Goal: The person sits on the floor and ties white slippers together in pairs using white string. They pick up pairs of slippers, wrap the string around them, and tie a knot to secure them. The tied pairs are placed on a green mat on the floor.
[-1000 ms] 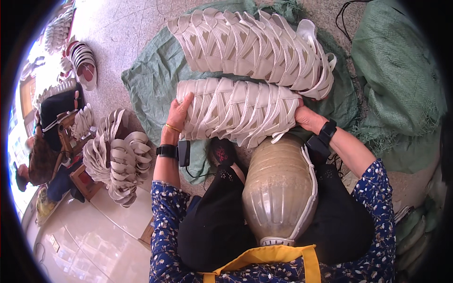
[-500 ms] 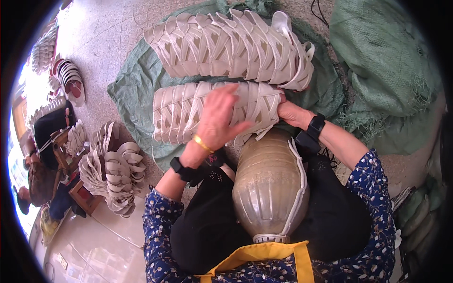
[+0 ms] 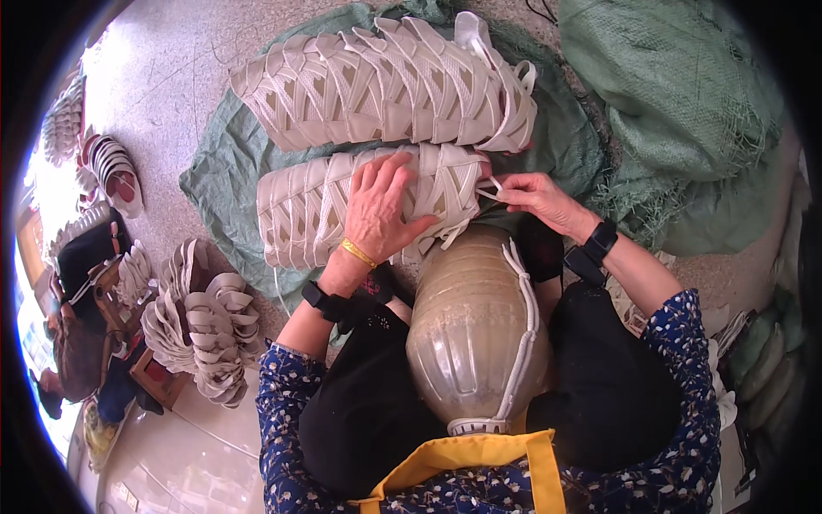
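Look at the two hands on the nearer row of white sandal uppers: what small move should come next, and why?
Probably a gentle pull of the thin white strap to the right. The right hand pinches it at the end of the nearer row of uppers, and it looks slightly slack. The left hand lies flat on top of the row, so it can brace the row against shifting.

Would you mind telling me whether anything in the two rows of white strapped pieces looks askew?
One white piece at the far row's right end sticks up above its neighbours. The near row, under the left hand, looks even.
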### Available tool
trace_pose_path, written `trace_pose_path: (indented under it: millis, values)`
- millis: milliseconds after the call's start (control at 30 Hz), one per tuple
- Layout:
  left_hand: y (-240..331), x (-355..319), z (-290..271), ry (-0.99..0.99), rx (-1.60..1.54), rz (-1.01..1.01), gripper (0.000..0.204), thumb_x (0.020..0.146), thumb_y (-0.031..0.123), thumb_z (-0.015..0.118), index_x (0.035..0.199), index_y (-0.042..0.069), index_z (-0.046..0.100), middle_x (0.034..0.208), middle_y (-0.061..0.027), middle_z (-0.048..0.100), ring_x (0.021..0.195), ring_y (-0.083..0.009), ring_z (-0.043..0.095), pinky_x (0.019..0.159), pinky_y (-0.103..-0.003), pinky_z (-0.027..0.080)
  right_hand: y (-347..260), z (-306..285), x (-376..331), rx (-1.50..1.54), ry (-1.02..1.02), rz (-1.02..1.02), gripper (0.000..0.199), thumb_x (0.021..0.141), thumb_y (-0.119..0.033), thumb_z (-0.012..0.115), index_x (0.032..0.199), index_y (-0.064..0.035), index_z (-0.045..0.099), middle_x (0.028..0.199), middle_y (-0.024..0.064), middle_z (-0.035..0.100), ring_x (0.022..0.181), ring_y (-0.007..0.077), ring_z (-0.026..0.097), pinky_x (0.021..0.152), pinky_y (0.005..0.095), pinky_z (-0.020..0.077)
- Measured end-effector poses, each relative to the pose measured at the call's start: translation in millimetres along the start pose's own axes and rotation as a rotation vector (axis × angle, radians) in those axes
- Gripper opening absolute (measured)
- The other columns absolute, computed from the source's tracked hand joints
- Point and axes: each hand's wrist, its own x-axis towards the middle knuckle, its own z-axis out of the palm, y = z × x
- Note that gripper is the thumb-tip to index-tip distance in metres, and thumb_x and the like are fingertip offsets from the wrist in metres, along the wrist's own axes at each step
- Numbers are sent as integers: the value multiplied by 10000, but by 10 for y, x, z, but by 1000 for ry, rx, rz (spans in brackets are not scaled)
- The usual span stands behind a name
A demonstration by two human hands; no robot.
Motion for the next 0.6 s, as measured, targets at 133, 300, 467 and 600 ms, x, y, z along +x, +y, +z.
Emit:
trace_pose_path:
  millis: [133, 300, 467, 600]
  values:
    - [-18, -1, 23, -12, -3, 2, 645, 605, 367, 824, 1087, 46, 540, 1305, -112, 492, 1198, -338, 443, 1031, -472, 330, -47, -45, -129, 21, 26, -48, 162, 918, -185, 652, 1014, -58, 678, 983, -6, 641, 876, 49, 561, 786, 218, 466]
    - [-22, -3, 17, -8, 3, 29, 642, 613, 377, 822, 1083, 42, 539, 1301, -118, 493, 1191, -338, 448, 1025, -471, 335, -163, -127, -260, 295, 127, -181, 99, 953, -139, 600, 994, -54, 631, 1012, 33, 651, 817, 52, 562, 757, 204, 484]
    - [26, 42, -33, 9, -67, 35, 586, 647, 330, 813, 1059, 30, 524, 1280, -146, 497, 1164, -356, 464, 999, -472, 354, -108, -222, -188, 365, 373, -346, 138, 953, -195, 621, 985, -62, 632, 936, 29, 669, 774, 52, 582, 727, 200, 487]
    - [10, 130, -98, 65, -148, 2, 485, 711, 217, 788, 1041, -1, 507, 1280, -167, 511, 1145, -380, 488, 968, -447, 404, -123, -197, -81, 338, 522, -368, 156, 940, -218, 643, 968, -65, 637, 905, 16, 673, 750, 54, 584, 692, 202, 482]
